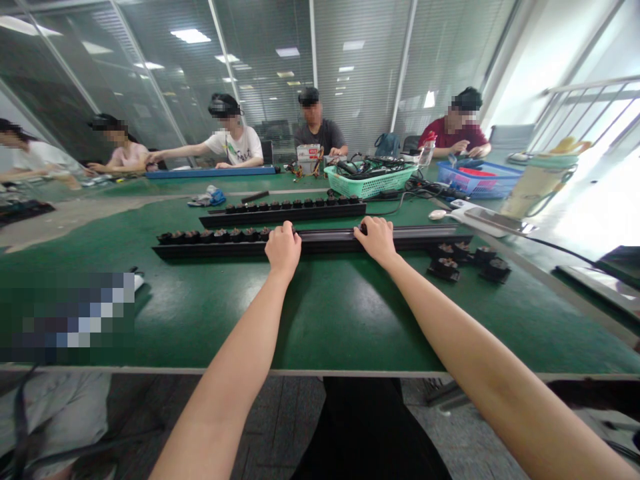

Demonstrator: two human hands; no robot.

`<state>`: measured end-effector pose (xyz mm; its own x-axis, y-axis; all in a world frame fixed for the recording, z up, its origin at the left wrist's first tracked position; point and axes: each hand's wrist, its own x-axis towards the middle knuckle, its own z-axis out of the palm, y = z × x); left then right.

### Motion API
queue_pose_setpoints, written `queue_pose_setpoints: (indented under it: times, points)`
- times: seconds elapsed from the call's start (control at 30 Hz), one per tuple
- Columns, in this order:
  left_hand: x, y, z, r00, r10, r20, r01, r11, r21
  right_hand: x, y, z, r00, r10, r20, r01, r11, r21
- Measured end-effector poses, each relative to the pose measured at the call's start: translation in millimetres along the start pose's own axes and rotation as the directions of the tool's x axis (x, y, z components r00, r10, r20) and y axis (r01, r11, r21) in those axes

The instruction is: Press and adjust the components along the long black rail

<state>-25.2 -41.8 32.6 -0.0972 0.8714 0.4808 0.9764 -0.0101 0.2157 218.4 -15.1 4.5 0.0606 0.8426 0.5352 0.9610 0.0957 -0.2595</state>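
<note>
A long black rail point(225, 251) lies crosswise on the green table before me. A row of small black modules point(220, 235) with coppery tops fills its left part, while the channel point(330, 235) between my hands shows bare grey metal. My left hand point(284, 250) is closed at the right end of that row; its fingers hide what they grip. Farther right, my right hand point(377, 239) pinches a small black module point(362, 229) at the rail's channel. Several loose black modules point(444, 268) lie by the rail's right end.
Behind is a second black rail point(290, 215) with modules. Beyond stand a green basket point(370, 185) of cables, a blue basket point(480, 183) and a tumbler point(537, 183). A white power strip point(483, 219) lies right. Several people sit across the table, one touching a blue rail point(215, 173).
</note>
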Motion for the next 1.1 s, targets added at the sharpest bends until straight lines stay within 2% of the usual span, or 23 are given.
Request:
queue_pose_setpoints:
  times: [0.37,0.8,1.1]
  points:
    - [-0.1,1.1,-2.0,1.0,0.0,0.007,0.0,1.0,-0.001,-1.0,-0.7,2.2,0.999,-0.011,-0.049,0.011,1.0,0.013]
    - [-1.0,1.8,-3.8,1.0,-0.011,0.028,0.011,1.0,-0.006,-0.6,0.3,0.9,0.999,-0.01,-0.031,0.011,1.0,0.017]
    - [0.4,-0.5,0.2,1.0,-0.002,0.001,0.002,1.0,-0.006,-1.0,-1.8,-0.2,1.0,0.007,-0.005,-0.007,1.0,-0.013]
